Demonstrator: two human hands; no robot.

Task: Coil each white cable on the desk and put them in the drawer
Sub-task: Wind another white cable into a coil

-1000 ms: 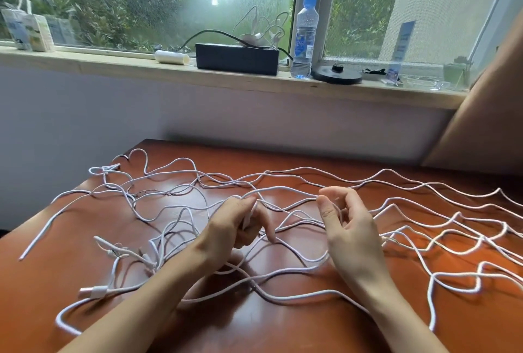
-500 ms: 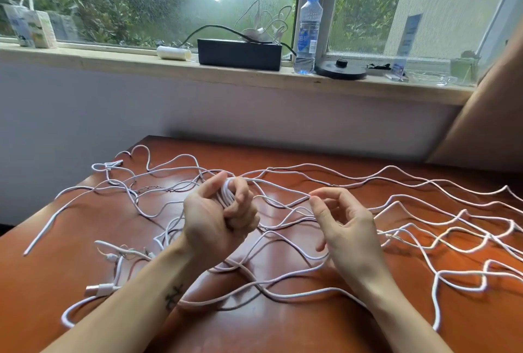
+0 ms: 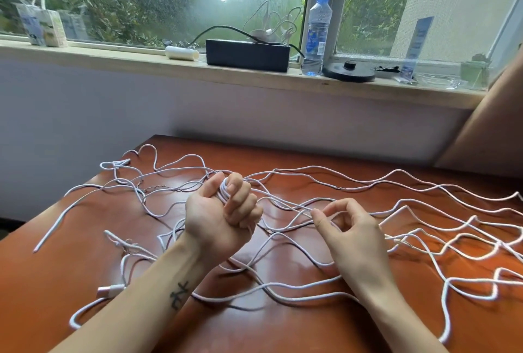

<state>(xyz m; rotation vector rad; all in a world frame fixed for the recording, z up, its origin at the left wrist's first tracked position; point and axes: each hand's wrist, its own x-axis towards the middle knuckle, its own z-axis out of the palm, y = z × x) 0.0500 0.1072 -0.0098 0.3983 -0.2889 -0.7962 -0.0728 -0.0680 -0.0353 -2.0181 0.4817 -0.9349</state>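
Several long white cables [image 3: 410,228] lie tangled in loose waves across the reddish-brown desk [image 3: 42,282]. My left hand [image 3: 223,216] is raised palm-up in a fist, shut on a small bundle of white cable loops [image 3: 225,191] that shows between thumb and fingers. To its right, my right hand [image 3: 351,228] pinches a strand of white cable between thumb and forefinger, just above the desk. A white USB plug [image 3: 109,291] lies near my left forearm. No drawer is in view.
A window sill behind the desk carries a black box [image 3: 247,54] with cords on top, a water bottle [image 3: 316,32], a white roll [image 3: 181,52], cartons [image 3: 42,27] and a black round disc [image 3: 348,71]. A brown panel [image 3: 486,126] stands at the right.
My left hand has lifted off the desk and turned palm-up, closing around a gathered bundle of cable. My right hand has shifted slightly right, now pinching a strand.
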